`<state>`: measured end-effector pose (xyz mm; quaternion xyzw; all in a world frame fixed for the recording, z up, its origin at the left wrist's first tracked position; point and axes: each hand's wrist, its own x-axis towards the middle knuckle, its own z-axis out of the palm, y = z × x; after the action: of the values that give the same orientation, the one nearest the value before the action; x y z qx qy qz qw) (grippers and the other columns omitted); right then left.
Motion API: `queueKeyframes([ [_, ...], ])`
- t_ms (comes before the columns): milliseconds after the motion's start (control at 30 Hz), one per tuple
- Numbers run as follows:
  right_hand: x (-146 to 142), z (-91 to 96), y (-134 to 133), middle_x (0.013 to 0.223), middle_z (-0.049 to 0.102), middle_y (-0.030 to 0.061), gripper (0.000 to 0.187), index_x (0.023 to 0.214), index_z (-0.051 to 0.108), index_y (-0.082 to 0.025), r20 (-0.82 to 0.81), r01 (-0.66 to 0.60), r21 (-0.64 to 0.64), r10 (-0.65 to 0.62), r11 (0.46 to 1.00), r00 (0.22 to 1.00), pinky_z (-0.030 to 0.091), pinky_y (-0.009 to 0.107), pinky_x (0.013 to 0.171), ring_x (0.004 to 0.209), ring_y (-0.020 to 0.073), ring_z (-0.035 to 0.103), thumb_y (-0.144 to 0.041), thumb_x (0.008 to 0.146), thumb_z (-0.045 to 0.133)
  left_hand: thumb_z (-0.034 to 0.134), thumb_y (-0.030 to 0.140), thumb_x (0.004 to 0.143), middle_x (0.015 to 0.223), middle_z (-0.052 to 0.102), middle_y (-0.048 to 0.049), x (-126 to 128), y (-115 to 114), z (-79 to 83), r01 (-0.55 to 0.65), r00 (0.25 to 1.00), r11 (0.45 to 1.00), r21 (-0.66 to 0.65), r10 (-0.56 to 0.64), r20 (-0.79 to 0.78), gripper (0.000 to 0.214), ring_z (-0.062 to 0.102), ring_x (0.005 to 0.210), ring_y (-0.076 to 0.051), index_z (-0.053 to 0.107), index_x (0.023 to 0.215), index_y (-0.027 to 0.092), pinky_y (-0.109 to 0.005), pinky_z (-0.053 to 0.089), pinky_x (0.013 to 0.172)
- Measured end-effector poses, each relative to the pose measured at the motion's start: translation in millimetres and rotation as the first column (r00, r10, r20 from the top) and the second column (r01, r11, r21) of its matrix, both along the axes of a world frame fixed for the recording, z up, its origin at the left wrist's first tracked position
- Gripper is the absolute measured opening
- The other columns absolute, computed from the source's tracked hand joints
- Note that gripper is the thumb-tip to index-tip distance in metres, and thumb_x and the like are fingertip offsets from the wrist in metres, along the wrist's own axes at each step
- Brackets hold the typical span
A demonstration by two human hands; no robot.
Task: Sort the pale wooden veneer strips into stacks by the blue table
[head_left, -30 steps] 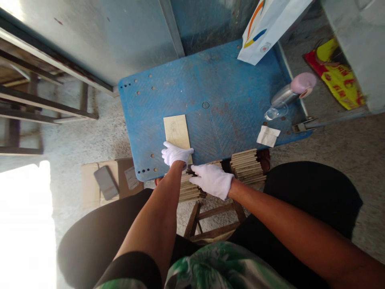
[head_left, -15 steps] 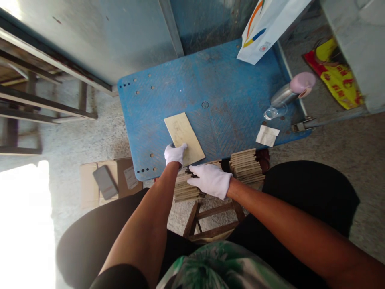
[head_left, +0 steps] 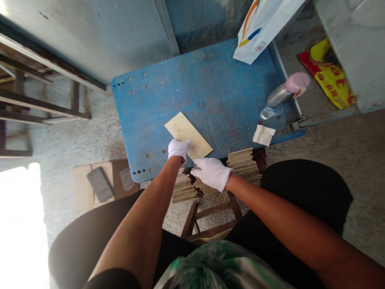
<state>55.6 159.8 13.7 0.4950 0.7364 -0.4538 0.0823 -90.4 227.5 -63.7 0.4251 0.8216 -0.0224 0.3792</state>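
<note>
A thin, pale rectangular board (head_left: pixel 192 134) lies slanted on the blue table (head_left: pixel 144 120). My left hand (head_left: pixel 178 149), in a white glove, grips the board's left long edge, with the thumb over the top face; its other fingers are mostly hidden. Also gloved in white, my right hand (head_left: pixel 212 173) hovers just off the board's near end, fingers stretched and apart, holding nothing I can see. Beneath it, stacked boards (head_left: pixel 183 186) stand on edge below the table's front rim. Another stack (head_left: pixel 244 163) sits to the right.
On the table's right side are a steel bottle with a pink lid (head_left: pixel 287 90), a clear cup (head_left: pixel 268 112) and a folded tissue (head_left: pixel 264 135). A white paper bag (head_left: pixel 255 38) stands at the back. A wooden stool (head_left: pixel 213 216) is between my knees; a phone (head_left: pixel 100 184) lies on cardboard at left.
The board has turned, its near end swinging to the right. My left hand has moved slightly up with it, and my right hand has shifted slightly up toward the near corner.
</note>
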Motion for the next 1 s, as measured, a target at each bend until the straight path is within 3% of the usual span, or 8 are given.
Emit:
queueKeyframes([
  [100,4.3,-0.3,3.6,0.097,0.071,0.0114,0.031,0.101,0.06,-0.017,0.038,0.018,0.054,-0.02,0.998,0.999,0.041,0.029,0.069,0.09,0.0235,0.066,-0.044,0.091,0.048,0.061,0.047,0.078,0.122,0.064,-0.0134,-15.7,-10.2,29.5,0.12,0.992,0.993,0.013,-0.121,0.038,0.06,0.063,0.106,-0.023,0.057,0.126,0.011,-0.028,0.049,0.084],
  [267,6.4,-6.7,-2.9,0.098,0.072,0.0092,0.03,0.104,0.062,-0.017,-0.002,0.08,0.063,-0.08,0.995,0.997,0.043,0.027,0.077,0.093,0.0208,0.066,-0.041,0.09,0.053,0.057,0.057,0.077,0.122,0.065,-0.0096,-47.2,-45.7,113.3,0.318,0.939,0.948,0.026,-0.319,0.125,0.068,0.063,0.106,-0.024,0.053,0.133,0.018,-0.03,0.049,0.088],
  [367,9.6,-16.3,-13.0,0.106,0.071,0.0097,0.038,0.116,0.06,-0.016,-0.044,0.184,0.057,-0.182,0.981,0.982,0.045,0.026,0.084,0.098,0.0201,0.065,-0.041,0.088,0.056,0.056,0.055,0.079,0.117,0.068,-0.0106,-57.5,-66.6,147.1,0.442,0.886,0.895,0.061,-0.446,0.123,0.063,0.064,0.106,-0.025,0.057,0.129,0.018,-0.032,0.049,0.089],
  [433,13.4,-23.1,-19.8,0.109,0.07,0.0094,0.043,0.12,0.059,-0.017,-0.054,0.259,0.028,-0.258,0.965,0.965,0.047,0.027,0.085,0.097,0.0196,0.067,-0.044,0.087,0.057,0.054,0.054,0.081,0.114,0.069,-0.011,-60.8,-73.1,153.0,0.475,0.863,0.875,0.094,-0.484,0.145,0.061,0.065,0.103,-0.025,0.057,0.129,0.017,-0.031,0.05,0.087],
  [567,20.0,-30.9,-24.1,0.121,0.065,0.0127,0.061,0.134,0.049,-0.013,-0.001,0.37,0.064,-0.371,0.927,0.929,0.046,0.03,0.095,0.109,0.0201,0.063,-0.048,0.084,0.058,0.052,0.049,0.083,0.112,0.069,-0.0138,-64.5,-71.6,140.2,0.601,0.786,0.794,0.09,-0.608,0.111,0.054,0.065,0.102,-0.027,0.06,0.123,0.014,-0.035,0.05,0.087],
  [667,15.2,-31.3,-14.3,0.128,0.061,0.0125,0.07,0.141,0.04,-0.013,0.116,0.342,0.119,-0.355,0.932,0.927,0.042,0.032,0.101,0.119,0.0212,0.057,-0.05,0.084,0.056,0.053,0.043,0.082,0.112,0.067,-0.0181,-66.3,-72.6,131.7,0.74,0.671,0.671,0.046,-0.741,0.013,0.047,0.064,0.103,-0.032,0.064,0.114,0.012,-0.04,0.052,0.084],
  [767,-1.3,-34.4,2.9,0.136,0.053,0.017,0.087,0.148,0.026,-0.01,0.321,0.246,0.182,-0.294,0.952,0.901,0.039,0.039,0.104,0.126,0.0277,0.049,-0.057,0.08,0.056,0.055,0.041,0.081,0.106,0.069,-0.0185,-67.0,-80.2,132.7,0.794,0.604,0.607,0.034,-0.793,0.081,0.043,0.067,0.096,-0.032,0.067,0.108,0.011,-0.039,0.054,0.077],
  [1000,-39.9,-77.4,30.3,0.145,0.029,0.0275,0.125,0.15,-0.001,-0.004,0.559,0.08,0.282,-0.231,0.956,0.796,0.037,0.048,0.103,0.133,0.0381,0.035,-0.065,0.063,0.066,0.056,0.032,0.081,0.104,0.07,-0.0183,-72.1,-85.4,145.1,0.795,0.577,0.599,0.101,-0.796,0.183,0.04,0.068,0.092,-0.032,0.067,0.111,0.008,-0.042,0.056,0.075],
])
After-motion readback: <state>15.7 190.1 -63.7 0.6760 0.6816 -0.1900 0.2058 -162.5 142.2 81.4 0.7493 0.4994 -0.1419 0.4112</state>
